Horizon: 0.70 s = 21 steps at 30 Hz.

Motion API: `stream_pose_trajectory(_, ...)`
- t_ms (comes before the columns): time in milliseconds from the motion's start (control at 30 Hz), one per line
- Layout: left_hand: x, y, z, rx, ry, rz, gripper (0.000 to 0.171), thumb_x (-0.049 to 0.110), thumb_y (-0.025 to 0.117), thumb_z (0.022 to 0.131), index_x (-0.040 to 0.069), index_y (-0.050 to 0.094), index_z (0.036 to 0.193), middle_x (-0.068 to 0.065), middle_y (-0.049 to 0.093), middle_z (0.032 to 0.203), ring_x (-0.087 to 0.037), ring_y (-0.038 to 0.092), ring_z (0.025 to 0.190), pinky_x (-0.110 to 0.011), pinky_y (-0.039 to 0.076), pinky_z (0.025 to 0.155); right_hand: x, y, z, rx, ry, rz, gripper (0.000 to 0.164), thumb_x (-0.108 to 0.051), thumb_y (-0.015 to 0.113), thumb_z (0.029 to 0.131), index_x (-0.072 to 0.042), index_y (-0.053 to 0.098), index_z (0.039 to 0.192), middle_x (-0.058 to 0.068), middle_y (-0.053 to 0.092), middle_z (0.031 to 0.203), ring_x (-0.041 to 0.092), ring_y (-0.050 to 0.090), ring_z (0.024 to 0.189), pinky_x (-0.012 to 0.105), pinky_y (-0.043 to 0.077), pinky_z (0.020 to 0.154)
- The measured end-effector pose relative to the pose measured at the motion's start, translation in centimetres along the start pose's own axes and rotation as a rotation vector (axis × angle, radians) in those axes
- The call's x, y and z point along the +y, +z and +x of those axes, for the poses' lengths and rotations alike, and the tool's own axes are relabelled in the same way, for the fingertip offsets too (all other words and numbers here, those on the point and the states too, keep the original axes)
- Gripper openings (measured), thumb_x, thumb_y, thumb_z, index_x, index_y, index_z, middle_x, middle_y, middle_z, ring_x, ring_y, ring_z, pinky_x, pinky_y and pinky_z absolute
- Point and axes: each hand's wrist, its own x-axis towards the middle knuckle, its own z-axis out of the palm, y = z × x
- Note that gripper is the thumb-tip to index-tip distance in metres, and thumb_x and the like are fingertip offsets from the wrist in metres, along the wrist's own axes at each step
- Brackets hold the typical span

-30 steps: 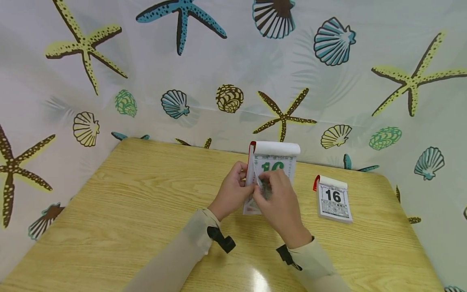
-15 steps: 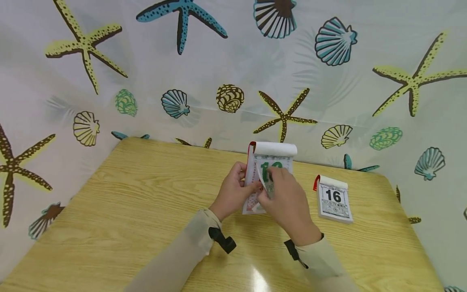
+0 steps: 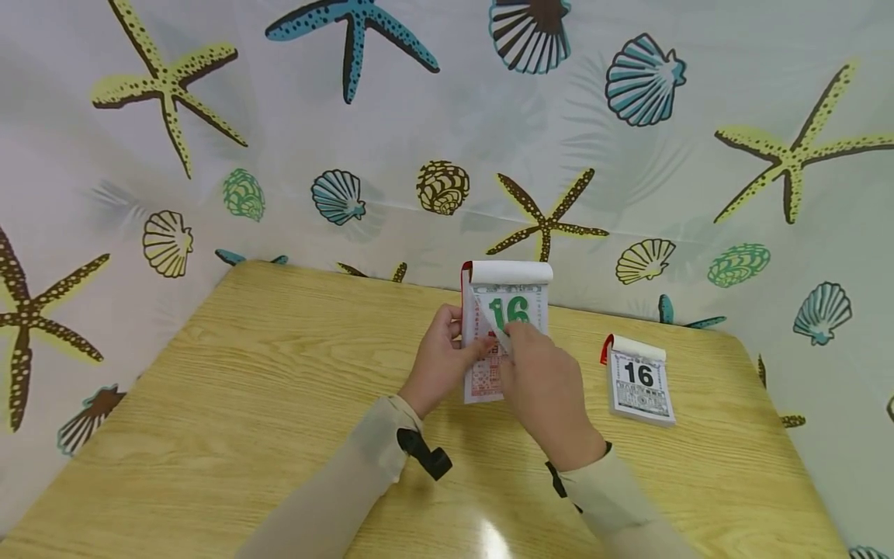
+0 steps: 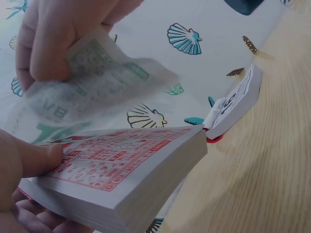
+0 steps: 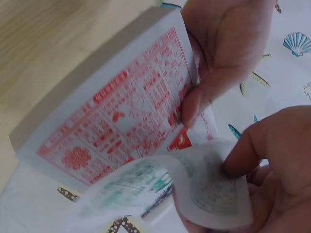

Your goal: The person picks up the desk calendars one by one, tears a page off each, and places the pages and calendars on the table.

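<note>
My left hand (image 3: 438, 363) grips a thick tear-off calendar (image 3: 485, 379) by its left side, thumb on the front and fingers behind. The block has a red edge and a rolled white cover at its top. A thin page with a green 16 (image 3: 518, 304) is pinched at its lower part by my right hand (image 3: 548, 384). In the left wrist view the page (image 4: 92, 97) rises off the block, whose red-printed page (image 4: 121, 158) shows beneath. The right wrist view has the lifted page (image 5: 214, 196) curling over, close to my right fingers.
A second, smaller calendar (image 3: 639, 383) with a black 16 lies on the wooden table (image 3: 279, 373), right of my hands. A white cloth (image 3: 391, 116) printed with shells and starfish hangs behind and at the sides.
My right hand has pulled the green page's lower part upward and away, uncovering more of the red-printed page. The calendar has shifted slightly left and up in my left hand.
</note>
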Motion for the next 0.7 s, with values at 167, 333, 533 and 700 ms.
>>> stream_pose_trajectory(167,0.03,0.04,-0.1,0.003,-0.01,0.017,0.034,0.004,0.065,0.1,0.005,0.047,0.13,-0.018,0.07,0.121,-0.027,0.073,0.099,-0.036,0.061,0.078,0.17,-0.4,0.05,-0.016,-0.016,0.028,0.02,-0.015,0.074,0.095,-0.001,0.068,0.107,0.003,0.062,0.064,0.011,0.047,0.045,0.026,0.036,0.038)
stream_pose_trajectory(333,0.13,0.11,0.0,0.019,-0.032,0.05,0.035,0.0,0.06,0.1,0.007,0.048,0.133,-0.017,0.069,0.127,-0.028,0.072,0.103,-0.04,0.061,0.083,-0.06,-0.18,-0.14,-0.057,-0.045,0.034,0.014,-0.016,0.077,0.095,-0.005,0.074,0.103,0.003,0.067,0.078,0.014,0.059,0.06,0.026,0.046,0.048)
stream_pose_trajectory(533,0.04,0.13,0.1,0.012,-0.039,0.056,0.034,0.0,0.06,0.101,0.007,0.048,0.132,-0.017,0.068,0.131,-0.029,0.071,0.107,-0.043,0.06,0.087,-0.24,0.38,0.1,-0.015,-0.077,0.062,0.025,-0.011,0.081,0.089,-0.001,0.068,0.107,0.011,0.062,0.102,0.024,0.062,0.088,0.035,0.059,0.07)
stream_pose_trajectory(700,-0.07,0.09,0.02,0.007,-0.042,0.062,0.033,-0.001,0.061,0.1,0.006,0.048,0.131,-0.017,0.067,0.131,-0.03,0.071,0.107,-0.043,0.06,0.087,-0.54,0.52,0.4,-0.023,-0.086,0.062,0.021,-0.009,0.078,0.091,-0.001,0.071,0.11,0.011,0.061,0.101,0.024,0.061,0.087,0.034,0.058,0.065)
